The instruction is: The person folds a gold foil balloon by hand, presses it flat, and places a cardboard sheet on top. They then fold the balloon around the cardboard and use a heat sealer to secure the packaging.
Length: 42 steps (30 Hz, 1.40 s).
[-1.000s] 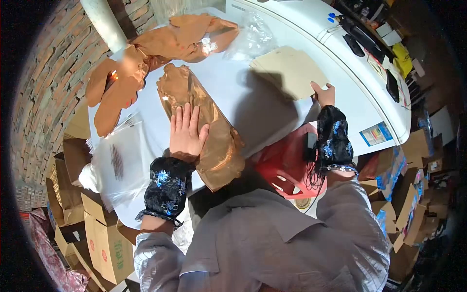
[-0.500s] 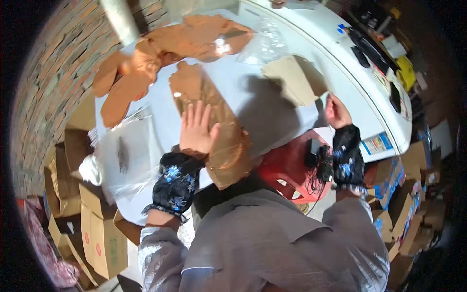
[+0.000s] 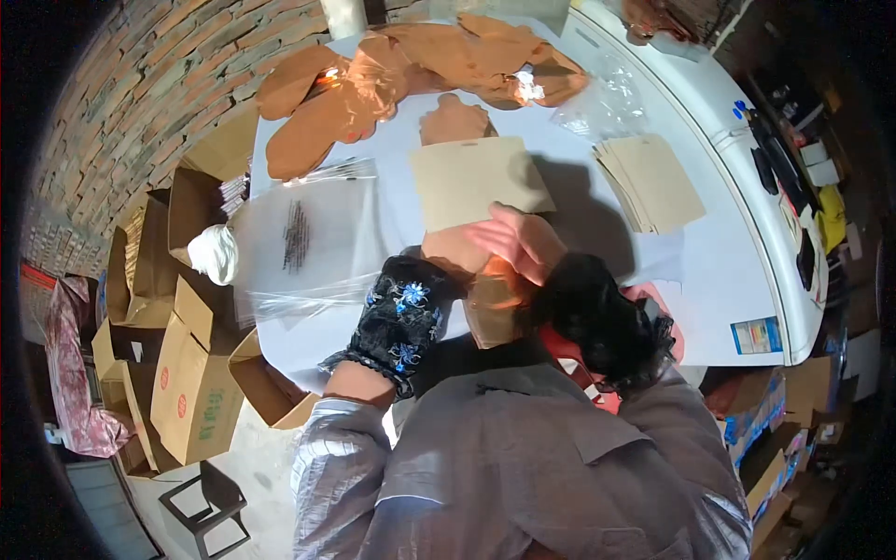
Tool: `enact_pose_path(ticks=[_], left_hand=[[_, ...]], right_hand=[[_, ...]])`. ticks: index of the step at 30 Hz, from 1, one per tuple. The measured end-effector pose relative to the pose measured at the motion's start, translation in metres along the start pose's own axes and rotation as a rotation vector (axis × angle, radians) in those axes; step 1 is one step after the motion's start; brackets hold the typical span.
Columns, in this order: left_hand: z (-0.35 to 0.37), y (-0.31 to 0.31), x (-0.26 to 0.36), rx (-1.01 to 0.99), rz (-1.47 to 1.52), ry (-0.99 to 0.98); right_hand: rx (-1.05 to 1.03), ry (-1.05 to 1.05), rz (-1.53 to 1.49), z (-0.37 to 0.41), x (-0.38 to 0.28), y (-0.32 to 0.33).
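A beige card sheet (image 3: pixel 471 182) lies over a long, folded piece of brown stocking-like fabric (image 3: pixel 455 119), whose top end shows beyond the card. My right hand (image 3: pixel 521 245) is at the card's lower edge, its thumb over the edge and fingers close beneath; it appears to grip the card. Just left of it, my left hand (image 3: pixel 453 250) rests on the brown fabric, its fingers hidden by the card and the right hand. Shiny lower folds of the fabric show below both hands. To the right sits a stack of similar cards (image 3: pixel 651 185).
More brown pieces (image 3: pixel 373 79) lie along the table's (image 3: pixel 271 219) far edge. Clear plastic bags (image 3: pixel 313 233) are at left, crumpled clear plastic (image 3: pixel 607 98) at back right. A white chest (image 3: pixel 719 233) adjoins the right side. Cardboard boxes (image 3: pixel 191 401) and a dark stool (image 3: pixel 210 504) stand on the left.
My right hand has moved left from beside the card stack, and a card now covers the middle of the brown fabric. My left hand stays on the fabric. The view has shifted.
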<state>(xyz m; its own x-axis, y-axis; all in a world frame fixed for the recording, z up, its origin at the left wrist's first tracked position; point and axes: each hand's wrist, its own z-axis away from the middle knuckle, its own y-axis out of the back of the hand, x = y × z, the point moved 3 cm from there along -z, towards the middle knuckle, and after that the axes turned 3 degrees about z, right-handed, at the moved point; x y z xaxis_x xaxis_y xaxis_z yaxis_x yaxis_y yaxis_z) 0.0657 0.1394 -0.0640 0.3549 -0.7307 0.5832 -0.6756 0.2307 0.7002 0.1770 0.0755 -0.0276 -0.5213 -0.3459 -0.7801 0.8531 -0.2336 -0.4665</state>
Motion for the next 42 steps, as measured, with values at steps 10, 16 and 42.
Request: enact_pose_path(ticks=[10, 16, 42], left_hand=[[0.0, 0.005, 0.02, 0.112, -0.281, -0.041], [-0.005, 0.012, 0.023, 0.054, -0.183, -0.02], [0.045, 0.052, 0.031, -0.188, -0.019, -0.081]], right_hand=[[-0.017, 1.246, 1.448, -0.036, -0.048, 0.023], [-0.03, 1.201, 1.457, -0.059, -0.039, 0.04], [-0.003, 1.103, 1.532, -0.061, -0.044, 0.039]])
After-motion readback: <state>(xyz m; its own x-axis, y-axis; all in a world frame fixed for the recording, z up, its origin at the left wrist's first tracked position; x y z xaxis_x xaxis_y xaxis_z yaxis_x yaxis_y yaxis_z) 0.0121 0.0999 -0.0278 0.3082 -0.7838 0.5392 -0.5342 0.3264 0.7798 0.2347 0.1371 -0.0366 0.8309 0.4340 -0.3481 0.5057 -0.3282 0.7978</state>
